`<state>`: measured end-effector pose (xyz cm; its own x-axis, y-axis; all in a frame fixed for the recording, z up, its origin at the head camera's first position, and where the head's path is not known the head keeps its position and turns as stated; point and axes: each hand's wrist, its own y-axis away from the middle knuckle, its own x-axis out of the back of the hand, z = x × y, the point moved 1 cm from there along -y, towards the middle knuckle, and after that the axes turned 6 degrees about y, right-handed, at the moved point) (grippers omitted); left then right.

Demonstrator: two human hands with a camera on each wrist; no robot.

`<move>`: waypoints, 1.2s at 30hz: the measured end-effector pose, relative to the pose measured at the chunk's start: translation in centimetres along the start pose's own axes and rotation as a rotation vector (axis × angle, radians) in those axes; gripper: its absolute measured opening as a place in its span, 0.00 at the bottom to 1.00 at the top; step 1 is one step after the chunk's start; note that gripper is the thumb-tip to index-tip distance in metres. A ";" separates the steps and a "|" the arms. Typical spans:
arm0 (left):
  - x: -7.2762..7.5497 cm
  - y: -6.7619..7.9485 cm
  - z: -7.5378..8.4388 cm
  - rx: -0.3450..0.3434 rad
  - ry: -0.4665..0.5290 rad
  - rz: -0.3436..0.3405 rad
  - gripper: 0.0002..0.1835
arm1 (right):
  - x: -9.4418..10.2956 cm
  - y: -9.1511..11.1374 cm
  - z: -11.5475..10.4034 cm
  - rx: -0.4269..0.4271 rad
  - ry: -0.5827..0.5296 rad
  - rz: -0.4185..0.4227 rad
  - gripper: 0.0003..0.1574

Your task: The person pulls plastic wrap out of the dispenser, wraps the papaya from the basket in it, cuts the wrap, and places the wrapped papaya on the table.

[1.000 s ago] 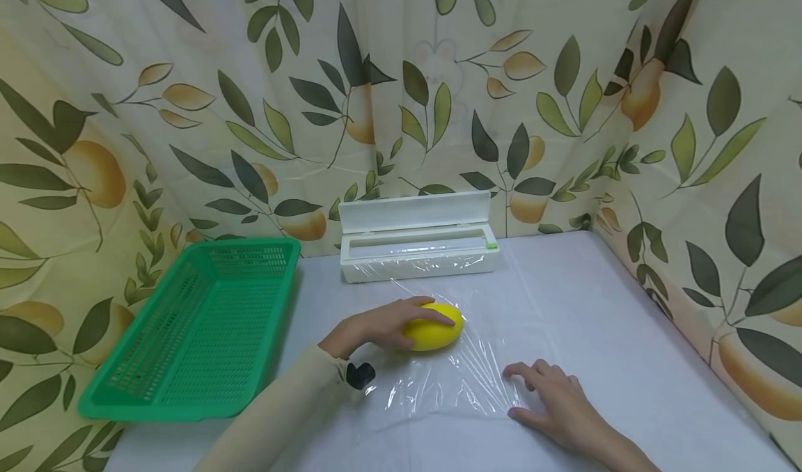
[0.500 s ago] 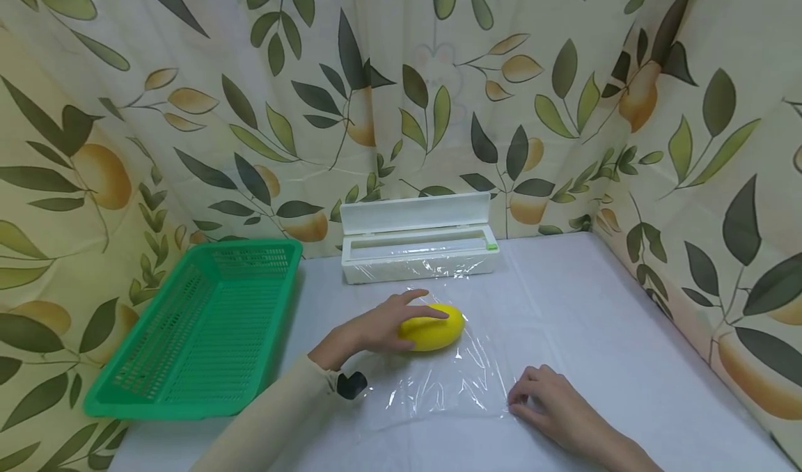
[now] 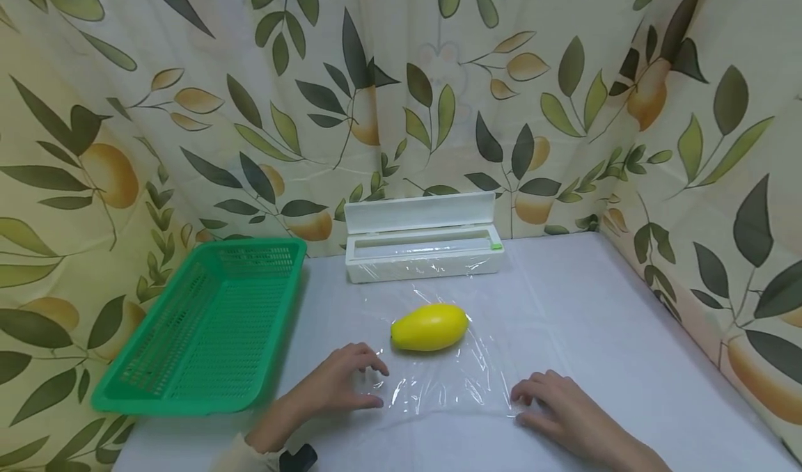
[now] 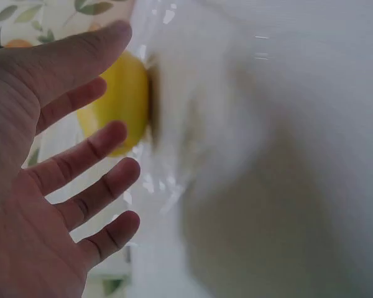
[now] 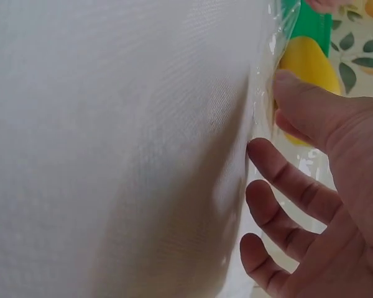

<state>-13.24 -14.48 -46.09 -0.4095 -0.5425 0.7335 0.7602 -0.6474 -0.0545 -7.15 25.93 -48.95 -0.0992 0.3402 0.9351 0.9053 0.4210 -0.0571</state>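
A smooth yellow fruit [image 3: 429, 327], shaped like a mango or papaya with a narrow left end, lies on a sheet of clear plastic wrap [image 3: 432, 385]. My left hand [image 3: 338, 380] hovers at the sheet's left side with fingers spread and nothing in them; the left wrist view shows its palm, with the fruit [image 4: 133, 102] behind the fingers. At the front right corner of the wrap is my right hand [image 3: 564, 411], fingers loosely bent and thumb apart. In the right wrist view the wrap's crinkled edge [image 5: 273, 46] runs by the thumb; whether they touch is unclear.
Behind the fruit stands a white wrap dispenser box [image 3: 426, 269], its lid [image 3: 420, 214] raised. A green plastic basket [image 3: 175, 406] sits on the left of the white-covered table [image 3: 564, 298]. Leaf-patterned curtains [image 3: 401, 33] close off the back and sides.
The left hand has let go of the fruit and come toward me, down to the wrap's left side. The right hand's fingertips closed together at the corner, then parted slightly.
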 end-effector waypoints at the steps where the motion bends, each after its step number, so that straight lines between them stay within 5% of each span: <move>1: -0.2 0.6 -0.4 -0.007 0.006 0.006 0.21 | 0.1 0.1 0.0 0.000 0.008 0.002 0.14; 5: -1.0 2.5 -1.7 -0.064 0.006 0.057 0.26 | 0.6 0.2 0.2 -0.028 0.016 -0.014 0.18; 11: -1.9 4.4 -2.6 -0.046 -0.030 0.072 0.28 | 0.7 0.2 0.4 -0.056 0.016 -0.065 0.15; 20: -2.0 4.9 -2.7 -0.053 -0.058 0.056 0.13 | 0.3 0.2 0.4 0.007 0.026 0.005 0.13; 31: -2.5 5.1 -2.9 -0.155 -0.028 0.197 0.08 | 0.1 0.2 0.3 0.035 0.008 0.035 0.13; 36: -1.8 4.7 -2.5 -0.256 0.041 0.340 0.13 | 1.5 -0.2 0.3 0.129 -0.015 0.098 0.16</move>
<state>-10.21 -17.84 -49.39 -0.1811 -0.7657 0.6172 0.7079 -0.5371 -0.4587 -7.60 26.65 -47.60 -0.0205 0.3969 0.9176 0.8506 0.4893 -0.1926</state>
